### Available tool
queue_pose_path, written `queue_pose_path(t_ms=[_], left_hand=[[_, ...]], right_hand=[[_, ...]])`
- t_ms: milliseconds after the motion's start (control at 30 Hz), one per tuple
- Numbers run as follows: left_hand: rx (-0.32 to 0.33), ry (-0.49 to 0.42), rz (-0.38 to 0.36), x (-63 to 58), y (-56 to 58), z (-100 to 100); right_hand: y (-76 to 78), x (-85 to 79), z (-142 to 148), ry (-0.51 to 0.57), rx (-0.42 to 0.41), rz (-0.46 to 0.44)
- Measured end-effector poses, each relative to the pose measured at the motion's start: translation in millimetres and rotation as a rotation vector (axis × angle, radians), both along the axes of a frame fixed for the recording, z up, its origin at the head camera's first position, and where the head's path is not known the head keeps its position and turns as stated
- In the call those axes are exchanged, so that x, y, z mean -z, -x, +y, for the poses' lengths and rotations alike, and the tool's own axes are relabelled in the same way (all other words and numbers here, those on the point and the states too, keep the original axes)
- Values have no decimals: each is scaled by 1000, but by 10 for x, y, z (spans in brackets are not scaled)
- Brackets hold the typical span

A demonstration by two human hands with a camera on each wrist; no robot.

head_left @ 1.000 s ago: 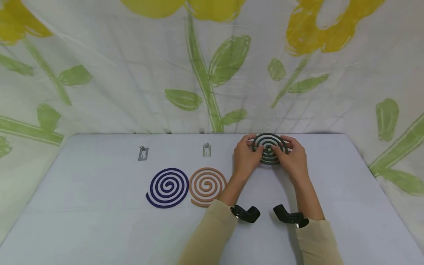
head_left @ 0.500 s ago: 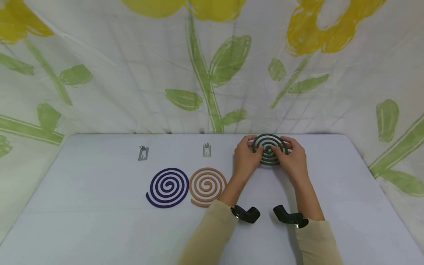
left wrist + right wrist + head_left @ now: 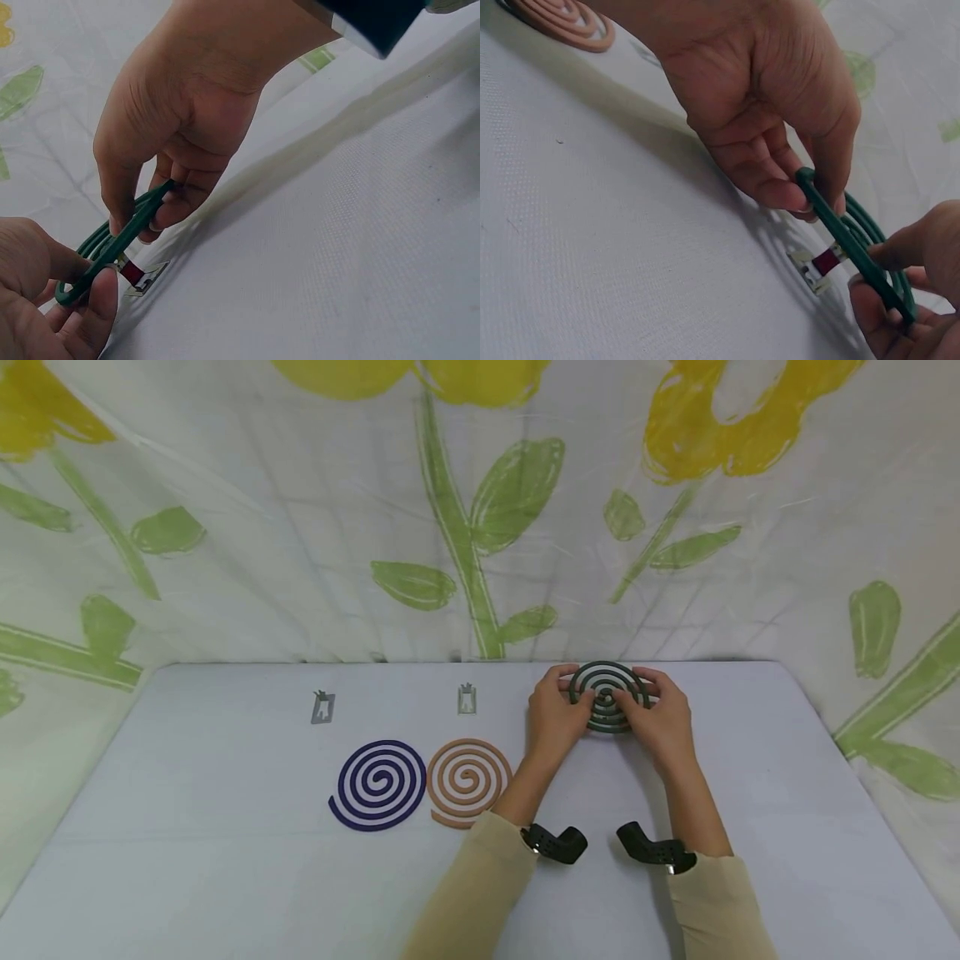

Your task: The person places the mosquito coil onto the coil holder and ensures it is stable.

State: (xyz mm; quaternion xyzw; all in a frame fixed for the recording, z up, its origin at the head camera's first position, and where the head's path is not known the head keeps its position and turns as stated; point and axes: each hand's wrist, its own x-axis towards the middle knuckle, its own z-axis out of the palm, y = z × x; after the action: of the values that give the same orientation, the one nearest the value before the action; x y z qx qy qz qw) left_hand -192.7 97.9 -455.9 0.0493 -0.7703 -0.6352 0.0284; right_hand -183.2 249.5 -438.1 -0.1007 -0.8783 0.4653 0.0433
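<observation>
In the head view my left hand [image 3: 558,714] and right hand [image 3: 662,718] hold a dark green mosquito coil [image 3: 606,696] between them at the table's back right. Both thumbs lie on its upper face near the centre, with fingers under the outer ring. The wrist views show it tilted just above the tabletop, pinched on opposite sides. Below it a small metal coil stand [image 3: 810,270] sits on the table, with a dark red band [image 3: 132,271] on the part reaching up to the coil. Where stand and coil meet is mostly hidden by the coil and fingers.
A purple coil [image 3: 382,778] and an orange coil [image 3: 468,774] lie flat side by side, the orange one partly behind the left forearm. Two flat metal stands, one at left [image 3: 323,708] and another [image 3: 467,699], lie farther back. A flower-printed curtain [image 3: 300,527] hangs behind the table.
</observation>
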Motion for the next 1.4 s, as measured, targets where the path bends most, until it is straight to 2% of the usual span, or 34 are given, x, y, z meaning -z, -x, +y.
queue_pose_path(t_ms=[500,700,867,1100,1400], left_hand=[[4,24,-3,2,-1,-9],[1,88,-1,-20,-10,-18],[-7,169,32,-32,-13,-18],[-11,203,61,-38,-18,-8],[7,265,90,-71,-41,-14]], right_hand=[[5,-12,2,-11,-5,-7],[-1,1,12,-70,-4,22],[-5,0,12,-71,-16,21],[-3,6,37,-65,-31,6],[4,4,27,-72,-23,38]])
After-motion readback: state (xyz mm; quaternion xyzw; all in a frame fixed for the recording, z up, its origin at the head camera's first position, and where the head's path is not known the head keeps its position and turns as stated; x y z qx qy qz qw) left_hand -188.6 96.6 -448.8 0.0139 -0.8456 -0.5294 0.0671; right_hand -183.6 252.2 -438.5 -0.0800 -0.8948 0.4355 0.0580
